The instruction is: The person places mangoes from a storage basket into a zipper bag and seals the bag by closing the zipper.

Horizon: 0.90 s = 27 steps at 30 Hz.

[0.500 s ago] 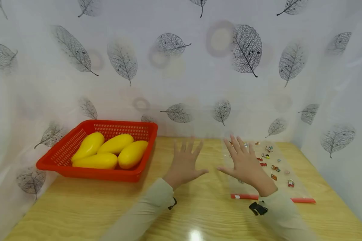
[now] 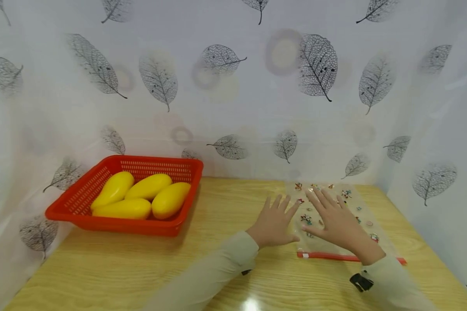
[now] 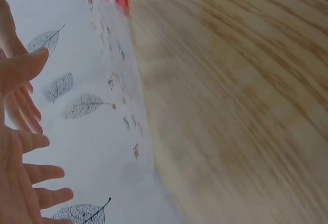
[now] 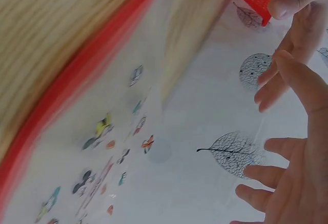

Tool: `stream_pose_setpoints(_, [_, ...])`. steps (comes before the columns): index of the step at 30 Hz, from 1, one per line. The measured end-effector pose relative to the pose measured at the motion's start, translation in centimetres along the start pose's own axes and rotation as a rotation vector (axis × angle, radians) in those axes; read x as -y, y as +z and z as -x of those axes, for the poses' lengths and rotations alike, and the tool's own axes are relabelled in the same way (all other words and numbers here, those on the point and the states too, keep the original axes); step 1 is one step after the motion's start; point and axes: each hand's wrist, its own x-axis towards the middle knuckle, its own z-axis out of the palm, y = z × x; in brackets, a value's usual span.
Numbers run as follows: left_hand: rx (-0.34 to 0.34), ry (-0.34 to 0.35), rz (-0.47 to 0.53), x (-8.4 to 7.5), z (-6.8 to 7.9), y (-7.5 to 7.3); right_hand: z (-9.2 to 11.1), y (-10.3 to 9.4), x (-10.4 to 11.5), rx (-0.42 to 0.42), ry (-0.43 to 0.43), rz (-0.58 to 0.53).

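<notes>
A clear zip bag with a red slider edge and small printed figures lies flat on the right of the table. Over its right part my right hand hovers, fingers spread and holding nothing. My left hand is beside the bag's left edge, its fingers also spread, with nothing in it. In the left wrist view the left fingers are apart from the table. The right wrist view shows the right fingers clear of the bag's red edge.
On the left stands a red plastic basket holding several smooth yellow mango-shaped fruits. The wooden table ends at a white curtain printed with grey leaves, which also hangs along both sides.
Both hands have moved to the right and a little nearer to me. The right hand now covers a different part of the bag. The basket and the bag stay where they were.
</notes>
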Motion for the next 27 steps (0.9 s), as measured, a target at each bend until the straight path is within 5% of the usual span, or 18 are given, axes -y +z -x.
stream_pose_setpoints(9, [0.174,0.151,-0.021,-2.5,-1.9,1.4,1.9,0.8,-1.6,0.059,-0.05,0.057])
stream_pose_setpoints(16, [0.262,0.237,-0.004,-3.8,-2.3,2.0,2.7,1.6,-1.8,0.157,-0.01,-0.044])
stream_pose_setpoints(27, [0.276,0.277,-0.011,-3.9,-2.0,2.0,3.5,2.1,-2.1,0.273,-0.104,-0.085])
